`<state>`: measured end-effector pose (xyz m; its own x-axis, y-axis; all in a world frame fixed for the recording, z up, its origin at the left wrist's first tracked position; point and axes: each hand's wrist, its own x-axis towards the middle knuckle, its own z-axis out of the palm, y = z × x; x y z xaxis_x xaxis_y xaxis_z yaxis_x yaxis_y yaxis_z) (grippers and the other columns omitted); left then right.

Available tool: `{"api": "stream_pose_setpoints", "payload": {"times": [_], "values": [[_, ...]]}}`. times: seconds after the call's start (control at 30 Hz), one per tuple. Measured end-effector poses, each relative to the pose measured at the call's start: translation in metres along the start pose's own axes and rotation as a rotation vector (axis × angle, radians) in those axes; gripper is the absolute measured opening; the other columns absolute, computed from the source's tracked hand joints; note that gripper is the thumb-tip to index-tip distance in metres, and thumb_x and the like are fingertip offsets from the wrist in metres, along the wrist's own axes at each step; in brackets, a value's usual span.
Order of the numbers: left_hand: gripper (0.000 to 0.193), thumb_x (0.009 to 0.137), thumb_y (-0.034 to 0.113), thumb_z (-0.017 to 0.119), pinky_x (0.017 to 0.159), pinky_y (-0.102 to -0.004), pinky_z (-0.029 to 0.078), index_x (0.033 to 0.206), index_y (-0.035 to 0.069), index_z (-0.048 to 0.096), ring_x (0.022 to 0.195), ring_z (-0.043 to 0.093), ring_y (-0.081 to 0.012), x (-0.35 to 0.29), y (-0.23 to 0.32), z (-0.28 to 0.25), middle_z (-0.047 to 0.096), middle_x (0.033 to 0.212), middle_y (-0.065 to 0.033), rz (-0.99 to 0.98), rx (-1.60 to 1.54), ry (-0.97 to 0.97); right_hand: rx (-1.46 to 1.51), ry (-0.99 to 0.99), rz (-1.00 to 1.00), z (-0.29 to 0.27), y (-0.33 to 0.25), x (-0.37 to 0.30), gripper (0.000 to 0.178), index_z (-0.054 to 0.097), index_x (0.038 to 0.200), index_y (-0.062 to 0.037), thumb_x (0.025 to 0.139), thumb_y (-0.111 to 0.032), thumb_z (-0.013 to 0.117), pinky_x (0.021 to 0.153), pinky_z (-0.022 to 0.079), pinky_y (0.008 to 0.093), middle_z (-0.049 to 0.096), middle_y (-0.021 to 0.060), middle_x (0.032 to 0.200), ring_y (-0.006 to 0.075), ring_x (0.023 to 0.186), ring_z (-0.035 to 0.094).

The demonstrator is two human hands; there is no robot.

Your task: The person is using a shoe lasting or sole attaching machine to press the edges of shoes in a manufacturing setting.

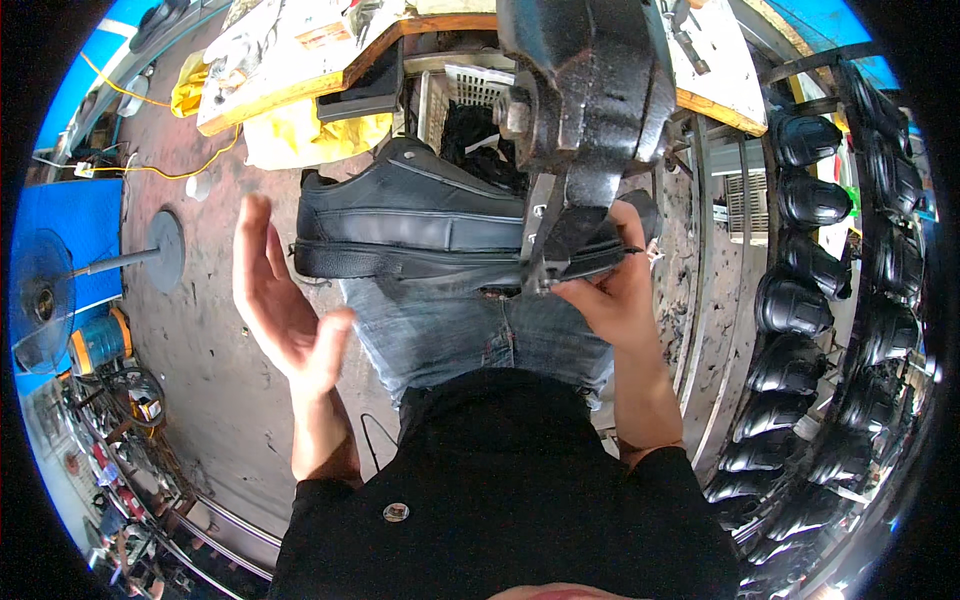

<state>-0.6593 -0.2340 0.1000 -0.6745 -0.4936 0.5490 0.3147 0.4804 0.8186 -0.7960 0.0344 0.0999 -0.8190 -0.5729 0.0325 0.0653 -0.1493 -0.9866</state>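
Observation:
A black leather shoe [400, 215] lies on its side across the middle, above my jeans, its heel to the left and its sole edge toward me. Its toe end is under the foot of a dark metal machine head [590, 90], probably a sewing machine, which hides part of it. My right hand [615, 295] pinches the shoe's toe end between thumb and fingers, close beside the machine's foot. Just left of the heel, my left hand [285, 310] is raised with its fingers stretched out, apart from the shoe and holding nothing.
Racks of black shoes [800, 305] line the right side. Ahead stands a worktable [300, 85] with a wooden edge, a pale plastic crate [433, 110] beneath it. A yellow bag [310, 135] hangs near its left end. A pedestal fan [45, 300] stands at the far left.

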Motion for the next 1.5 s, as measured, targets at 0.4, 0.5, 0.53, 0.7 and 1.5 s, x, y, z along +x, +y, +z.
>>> {"api": "stream_pose_setpoints", "payload": {"times": [0.4, 0.5, 0.53, 0.7, 1.5], "values": [[0.064, 0.068, 0.012, 0.087, 0.108, -0.0498, 0.040, 0.127, 0.005, 0.062, 0.126, 0.056, -0.0373, 0.055, 0.051, 0.068, 0.063, 0.128, -0.0148, 0.016, 0.194, -0.762, -0.763, -0.058, -0.251, 0.014, -0.041, 0.007, 0.078, 0.051, 0.138, -0.0084, 0.069, -0.009, 0.088, 0.092, 0.055, 0.0432, 0.066, 0.0177, 0.123, 0.0391, 0.111, 0.066], [0.061, 0.065, 0.006, 0.086, 0.106, -0.0483, 0.043, 0.122, 0.004, 0.064, 0.123, 0.058, -0.0379, 0.046, 0.035, 0.070, 0.065, 0.123, -0.0154, -0.072, 0.016, -0.716, -0.810, -0.060, -0.285, 0.013, -0.043, 0.009, 0.083, 0.050, 0.140, -0.0080, 0.067, -0.011, 0.090, 0.090, 0.056, 0.0426, 0.066, 0.0166, 0.122, 0.0387, 0.111, 0.066], [0.061, 0.063, 0.000, 0.086, 0.104, -0.0466, 0.045, 0.119, 0.003, 0.065, 0.122, 0.059, -0.0379, 0.044, 0.034, 0.071, 0.066, 0.121, -0.0162, -0.106, -0.040, -0.677, -0.792, -0.072, -0.290, 0.011, -0.041, 0.010, 0.086, 0.049, 0.141, -0.0077, 0.066, -0.013, 0.091, 0.089, 0.056, 0.0419, 0.066, 0.0155, 0.123, 0.0384, 0.113, 0.065], [0.058, 0.067, -0.003, 0.087, 0.108, -0.0437, 0.043, 0.120, 0.003, 0.063, 0.127, 0.057, -0.0322, 0.020, 0.023, 0.077, 0.064, 0.125, -0.0148, -0.342, -0.344, -0.537, -0.564, -0.064, -0.179, -0.016, 0.031, 0.009, 0.104, 0.037, 0.151, -0.0086, 0.064, -0.012, 0.094, 0.099, 0.051, 0.0404, 0.054, 0.0138, 0.141, 0.0306, 0.129, 0.055], [0.067, 0.082, -0.006, 0.077, 0.110, -0.0397, 0.046, 0.139, 0.008, 0.045, 0.136, 0.052, -0.0281, -0.034, -0.003, 0.093, 0.049, 0.150, -0.0225, -0.698, -1.065, -0.221, -0.521, 0.099, -0.090, -0.137, -0.034, -0.012, 0.120, 0.038, 0.154, -0.0024, 0.043, 0.012, 0.081, 0.121, 0.032, 0.0392, 0.042, 0.0133, 0.158, 0.0266, 0.142, 0.044]]}}
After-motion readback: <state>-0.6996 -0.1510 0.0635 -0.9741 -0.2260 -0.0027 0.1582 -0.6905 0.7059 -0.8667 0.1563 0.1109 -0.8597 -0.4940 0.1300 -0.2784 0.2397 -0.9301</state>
